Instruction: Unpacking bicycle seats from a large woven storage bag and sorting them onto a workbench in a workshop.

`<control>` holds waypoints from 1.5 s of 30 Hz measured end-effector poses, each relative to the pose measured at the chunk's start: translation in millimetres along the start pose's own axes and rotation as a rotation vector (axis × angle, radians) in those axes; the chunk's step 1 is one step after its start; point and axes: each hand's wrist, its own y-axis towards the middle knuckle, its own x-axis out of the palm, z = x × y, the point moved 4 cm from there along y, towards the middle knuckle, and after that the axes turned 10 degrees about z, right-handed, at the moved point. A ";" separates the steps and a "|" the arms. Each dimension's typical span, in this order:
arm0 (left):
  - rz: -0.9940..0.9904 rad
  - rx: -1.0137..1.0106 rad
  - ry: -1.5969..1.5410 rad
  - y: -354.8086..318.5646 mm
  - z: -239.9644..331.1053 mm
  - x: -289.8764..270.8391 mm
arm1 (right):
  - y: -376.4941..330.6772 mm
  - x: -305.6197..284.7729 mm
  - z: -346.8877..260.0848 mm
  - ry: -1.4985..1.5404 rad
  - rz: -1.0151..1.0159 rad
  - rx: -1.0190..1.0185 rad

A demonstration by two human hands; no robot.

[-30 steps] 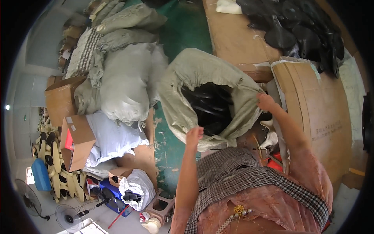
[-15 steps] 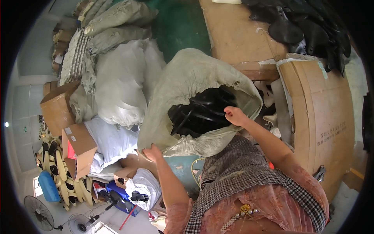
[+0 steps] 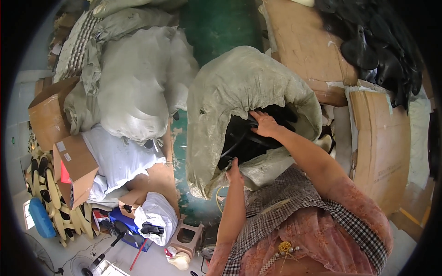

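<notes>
A large grey-green woven sack (image 3: pixel 248 83) stands in front of me with its mouth turned toward me. Inside lie several glossy black curved pieces (image 3: pixel 241 142), whose exact kind I cannot make out. My right hand (image 3: pixel 266 125) reaches into the mouth, fingers spread and resting on the black pieces near the upper rim. At the lower left of the mouth, my left hand (image 3: pixel 235 172) is closed on the sack's rim, its fingertips beside a black piece and partly hidden.
Stuffed pale sacks (image 3: pixel 133 83) stand to the left, near open cardboard boxes (image 3: pixel 76 161). On the right are big cartons (image 3: pixel 382 133) and a pile of black pieces (image 3: pixel 368 50). A plastic stool (image 3: pixel 186 234) and a white bag (image 3: pixel 156 216) are at the lower left.
My right hand has gone from a closed hold at the mouth's right side to lying spread on the black pieces. My left hand has moved from the sack's outer left corner to its mouth.
</notes>
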 end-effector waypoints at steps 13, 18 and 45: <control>-0.102 0.909 0.246 63.6 40.7 -62.9 | -143.8 -145.4 16.7 0.731 0.404 0.011; -0.107 0.421 0.091 -17.3 51.6 -35.3 | -288.8 -254.3 116.7 0.844 0.843 0.503; -0.201 1.354 0.690 -104.0 114.2 23.8 | -160.5 103.1 71.3 0.465 -0.396 0.710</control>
